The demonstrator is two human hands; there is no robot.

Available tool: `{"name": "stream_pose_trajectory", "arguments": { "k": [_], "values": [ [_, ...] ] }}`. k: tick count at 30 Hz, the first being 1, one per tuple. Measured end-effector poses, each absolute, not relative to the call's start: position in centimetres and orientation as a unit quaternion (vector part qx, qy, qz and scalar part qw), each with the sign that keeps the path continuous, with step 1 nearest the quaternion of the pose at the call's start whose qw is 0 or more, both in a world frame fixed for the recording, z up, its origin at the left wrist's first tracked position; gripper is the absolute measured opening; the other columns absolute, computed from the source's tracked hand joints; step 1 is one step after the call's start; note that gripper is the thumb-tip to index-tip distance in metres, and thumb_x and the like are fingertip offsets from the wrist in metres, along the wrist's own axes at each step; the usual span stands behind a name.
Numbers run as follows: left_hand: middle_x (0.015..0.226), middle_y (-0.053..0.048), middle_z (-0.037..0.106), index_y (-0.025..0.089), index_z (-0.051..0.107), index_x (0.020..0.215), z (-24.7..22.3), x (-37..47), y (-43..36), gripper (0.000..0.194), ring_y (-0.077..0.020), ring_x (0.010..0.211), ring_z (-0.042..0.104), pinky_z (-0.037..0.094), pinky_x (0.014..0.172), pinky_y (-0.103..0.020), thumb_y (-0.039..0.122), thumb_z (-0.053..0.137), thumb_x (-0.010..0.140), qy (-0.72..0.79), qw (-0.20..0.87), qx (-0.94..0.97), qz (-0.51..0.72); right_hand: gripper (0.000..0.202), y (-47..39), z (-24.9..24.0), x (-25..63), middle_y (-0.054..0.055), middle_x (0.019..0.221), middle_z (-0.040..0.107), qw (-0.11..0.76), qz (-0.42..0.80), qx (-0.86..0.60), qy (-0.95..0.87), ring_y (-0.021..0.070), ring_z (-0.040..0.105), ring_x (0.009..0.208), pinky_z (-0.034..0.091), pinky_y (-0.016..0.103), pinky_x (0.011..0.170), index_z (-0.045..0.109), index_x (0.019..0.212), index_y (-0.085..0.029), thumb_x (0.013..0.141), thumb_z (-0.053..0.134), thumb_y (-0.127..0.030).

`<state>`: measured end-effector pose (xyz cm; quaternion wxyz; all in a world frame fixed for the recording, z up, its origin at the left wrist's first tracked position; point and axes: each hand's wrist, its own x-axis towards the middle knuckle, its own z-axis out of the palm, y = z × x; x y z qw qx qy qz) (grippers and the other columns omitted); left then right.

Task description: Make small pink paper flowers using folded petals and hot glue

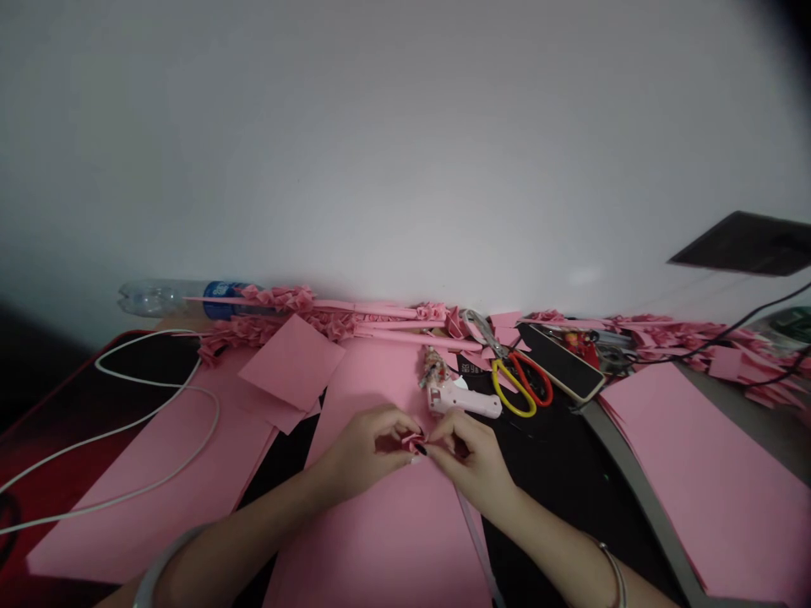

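Between my two hands is a small folded pink paper flower [413,441], pinched at its edges. My left hand [373,443] grips it from the left with thumb and fingertips. From the right, my right hand [472,456] pinches the same piece; its fingertips partly hide the folds. Both hands are over a large pink paper sheet [380,540]. Just beyond the fingers lies a pale pink glue gun [465,399]. Scissors [516,380] with one yellow and one red handle rest behind it to the right.
Pink paper flower stems [329,323] lie along the wall. A plastic bottle [165,297] is at the back left, near a looping white cable [152,414]. Pink sheets [715,481] are stacked right. A dark phone [563,363] and square pink papers [291,361] lie farther back.
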<state>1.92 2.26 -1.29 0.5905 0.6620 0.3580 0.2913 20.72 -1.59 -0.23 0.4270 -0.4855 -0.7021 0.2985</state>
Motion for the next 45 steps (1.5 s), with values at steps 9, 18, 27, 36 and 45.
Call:
{"name": "stream_pose_trajectory", "arguments": {
  "k": [9, 18, 27, 36, 45],
  "values": [
    [0.077, -0.001, 0.061, 0.015, 0.065, 0.078, -0.8, 2.0, 2.1, 0.004, -0.0146, 0.072, 0.062, 0.05, 0.066, -0.025, 0.015, 0.066, 0.073, 0.375, 0.545, 0.686, 0.303, 0.029, -1.2, -0.5, 20.7, -0.007, 0.055, 0.034, 0.377, 0.438, -0.533, -0.618, 0.0105, 0.028, 0.051, 0.022, 0.025, 0.049, 0.045, 0.06, -0.021, 0.081, 0.061, -0.031],
    [0.072, 0.0, 0.061, 0.017, 0.067, 0.075, -0.6, 1.6, 2.3, 0.003, -0.014, 0.069, 0.057, 0.042, 0.062, -0.023, 0.016, 0.067, 0.078, 0.354, 0.454, 0.757, 0.31, 0.032, -0.5, -0.3, 21.0, -0.008, 0.055, 0.033, 0.385, 0.485, -0.535, -0.574, 0.0093, 0.025, 0.051, 0.02, 0.024, 0.049, 0.047, 0.06, -0.02, 0.076, 0.068, -0.038],
    [0.077, -0.001, 0.063, 0.018, 0.069, 0.08, -1.2, 1.4, 2.6, 0.006, -0.0149, 0.071, 0.059, 0.044, 0.063, -0.023, 0.013, 0.065, 0.079, 0.331, 0.452, 0.775, 0.293, 0.043, -0.2, -0.3, 21.4, -0.009, 0.052, 0.031, 0.352, 0.538, -0.49, -0.589, 0.0083, 0.023, 0.05, 0.017, 0.023, 0.046, 0.045, 0.058, -0.02, 0.074, 0.075, -0.045],
    [0.077, -0.001, 0.062, 0.018, 0.068, 0.079, -0.7, 1.4, 2.6, 0.005, -0.0149, 0.071, 0.058, 0.044, 0.063, -0.023, 0.014, 0.065, 0.079, 0.339, 0.455, 0.771, 0.29, 0.043, -0.1, -0.2, 21.4, -0.008, 0.054, 0.031, 0.354, 0.532, -0.496, -0.588, 0.0087, 0.023, 0.05, 0.017, 0.024, 0.047, 0.042, 0.058, -0.021, 0.074, 0.076, -0.04],
    [0.084, -0.003, 0.069, 0.016, 0.068, 0.087, -0.7, 1.7, 2.5, 0.011, -0.017, 0.081, 0.063, 0.05, 0.074, -0.027, 0.018, 0.069, 0.075, 0.379, 0.595, 0.649, 0.283, 0.044, -0.1, -0.3, 21.9, -0.01, 0.055, 0.028, 0.378, 0.57, -0.471, -0.556, 0.0081, 0.02, 0.046, 0.017, 0.024, 0.045, 0.043, 0.071, -0.022, 0.084, 0.057, -0.061]
  ]
}}
